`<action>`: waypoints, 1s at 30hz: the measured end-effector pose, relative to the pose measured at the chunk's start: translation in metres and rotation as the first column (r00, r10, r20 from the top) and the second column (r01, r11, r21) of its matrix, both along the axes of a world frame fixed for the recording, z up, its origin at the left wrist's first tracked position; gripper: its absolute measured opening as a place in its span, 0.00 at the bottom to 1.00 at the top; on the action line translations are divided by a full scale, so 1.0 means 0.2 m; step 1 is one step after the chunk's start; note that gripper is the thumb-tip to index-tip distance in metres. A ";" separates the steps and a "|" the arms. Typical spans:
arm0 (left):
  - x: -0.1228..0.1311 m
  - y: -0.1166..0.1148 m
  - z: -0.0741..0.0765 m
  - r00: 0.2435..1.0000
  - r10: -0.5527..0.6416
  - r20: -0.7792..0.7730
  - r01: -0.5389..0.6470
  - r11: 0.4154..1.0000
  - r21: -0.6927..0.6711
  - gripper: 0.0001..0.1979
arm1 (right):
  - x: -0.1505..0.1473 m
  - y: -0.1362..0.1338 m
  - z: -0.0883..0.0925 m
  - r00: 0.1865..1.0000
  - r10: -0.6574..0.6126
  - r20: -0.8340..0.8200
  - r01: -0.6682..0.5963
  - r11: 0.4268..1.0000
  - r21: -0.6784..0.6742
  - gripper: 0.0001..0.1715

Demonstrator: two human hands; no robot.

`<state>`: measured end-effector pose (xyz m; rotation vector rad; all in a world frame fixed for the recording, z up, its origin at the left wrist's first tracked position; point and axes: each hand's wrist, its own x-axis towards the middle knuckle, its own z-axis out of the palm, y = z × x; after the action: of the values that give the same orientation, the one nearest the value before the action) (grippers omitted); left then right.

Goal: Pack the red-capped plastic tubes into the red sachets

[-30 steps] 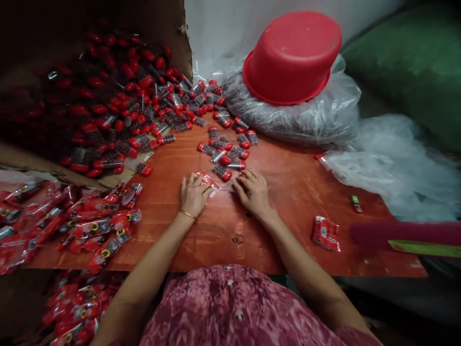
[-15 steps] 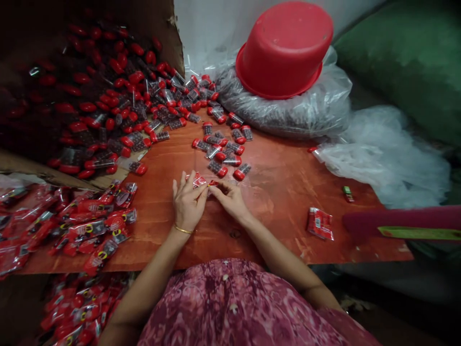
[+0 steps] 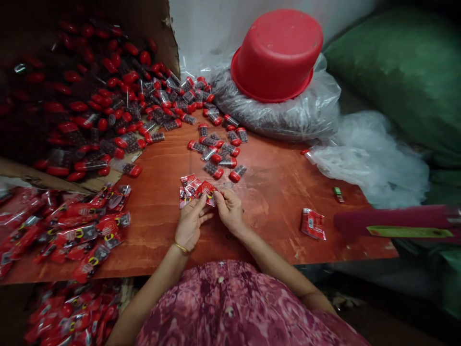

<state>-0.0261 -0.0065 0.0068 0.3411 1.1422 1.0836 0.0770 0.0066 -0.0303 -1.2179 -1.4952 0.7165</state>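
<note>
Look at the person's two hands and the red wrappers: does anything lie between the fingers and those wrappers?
Nothing visible does. The left hand and right hand both already touch the red wrappers, pinching them just above the table.

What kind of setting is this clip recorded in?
Probably a small packing workspace: red-capped vials spill from a cardboard box, filled red packets pile on the board, and both hands hold a packet.

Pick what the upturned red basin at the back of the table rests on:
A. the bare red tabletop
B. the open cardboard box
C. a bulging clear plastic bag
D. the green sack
C: the red basin sits upside down and tilted on a bulging clear plastic bag of dark contents, off the table.
</note>
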 end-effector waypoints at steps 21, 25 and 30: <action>-0.05 0.10 -0.02 0.997 0.072 -0.032 -0.072 0.997 -0.008 0.22 | 0.49 0.10 0.02 0.847 0.298 0.439 -0.236 0.953 -0.192 0.16; -0.03 0.08 0.00 0.992 0.063 -0.109 -0.057 0.997 0.060 0.22 | 0.41 -0.07 0.12 0.948 0.304 0.096 -0.278 0.935 -0.222 0.11; -0.02 0.05 -0.01 0.983 0.008 -0.181 0.032 0.975 0.221 0.20 | 0.37 -0.09 0.21 0.953 0.298 0.053 -0.280 0.934 -0.223 0.08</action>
<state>-0.0299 0.0044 0.0049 0.6332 1.1787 1.1916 0.1506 -0.0114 0.0122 -1.2106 -1.7257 1.0558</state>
